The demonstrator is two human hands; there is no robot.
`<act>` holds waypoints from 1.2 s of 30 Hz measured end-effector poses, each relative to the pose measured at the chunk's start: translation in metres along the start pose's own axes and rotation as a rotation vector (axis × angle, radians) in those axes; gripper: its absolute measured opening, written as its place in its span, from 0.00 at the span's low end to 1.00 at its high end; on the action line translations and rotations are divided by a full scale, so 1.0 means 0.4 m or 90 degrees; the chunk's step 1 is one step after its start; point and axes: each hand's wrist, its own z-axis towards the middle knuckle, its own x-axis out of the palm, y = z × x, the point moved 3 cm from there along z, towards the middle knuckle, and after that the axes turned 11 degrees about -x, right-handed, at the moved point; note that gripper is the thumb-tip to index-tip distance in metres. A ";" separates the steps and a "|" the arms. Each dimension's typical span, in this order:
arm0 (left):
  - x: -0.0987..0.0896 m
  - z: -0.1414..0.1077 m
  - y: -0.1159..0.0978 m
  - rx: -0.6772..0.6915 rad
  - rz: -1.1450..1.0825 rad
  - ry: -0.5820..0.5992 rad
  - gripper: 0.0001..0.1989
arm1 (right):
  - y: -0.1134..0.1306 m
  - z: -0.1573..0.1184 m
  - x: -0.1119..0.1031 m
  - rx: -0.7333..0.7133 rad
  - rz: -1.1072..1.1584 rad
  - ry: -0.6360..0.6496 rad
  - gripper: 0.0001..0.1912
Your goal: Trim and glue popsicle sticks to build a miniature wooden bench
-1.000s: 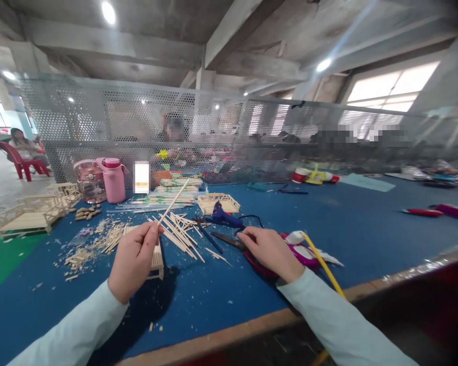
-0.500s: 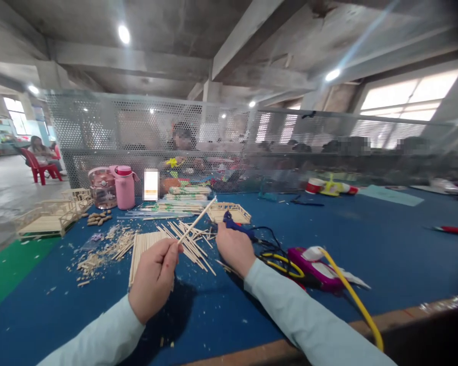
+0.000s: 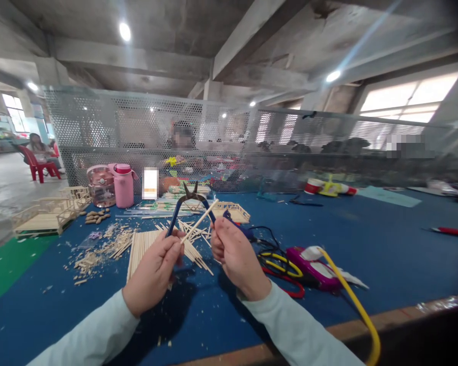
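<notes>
My left hand [image 3: 154, 274] is closed around a thin wooden stick [image 3: 200, 221], which slants up to the right. My right hand [image 3: 238, 256] grips one blue handle of a pair of nippers [image 3: 191, 192]. Their dark jaws point upward and stand apart, and the handles are spread wide. The other handle reaches down to the fingers of my left hand; whether they grip it I cannot tell. Below lie a row of aligned sticks [image 3: 139, 249] and a loose pile of sticks [image 3: 198, 256]. A small railed stick frame [image 3: 236, 212] sits behind my right hand.
A blue glue gun [image 3: 238, 226] with a dark cable, a purple tool [image 3: 313, 267] with a yellow cord, and red-handled scissors [image 3: 295, 292] lie to the right. Stick offcuts [image 3: 89, 262], peanuts [image 3: 96, 216], a pink flask [image 3: 124, 188] and stick models [image 3: 41, 221] are leftward. A perforated screen [image 3: 156, 122] stands behind.
My right hand has lifted the nippers from the table and brought them up near the stick, handles spread. My left hand still holds the stick in nearly the same place.
</notes>
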 end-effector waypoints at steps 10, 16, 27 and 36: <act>0.006 -0.008 0.006 -0.010 -0.043 0.082 0.16 | 0.036 0.022 0.034 0.109 0.194 0.460 0.42; 0.006 -0.004 0.013 -0.065 -0.086 0.067 0.16 | 0.039 0.023 0.068 0.015 0.165 0.405 0.48; -0.025 0.023 0.026 -0.149 -0.253 -0.120 0.15 | 0.003 0.046 -0.038 -0.234 -0.458 0.386 0.38; -0.030 0.017 0.023 -0.053 0.000 -0.150 0.15 | -0.015 0.013 0.009 -0.226 -0.555 0.498 0.35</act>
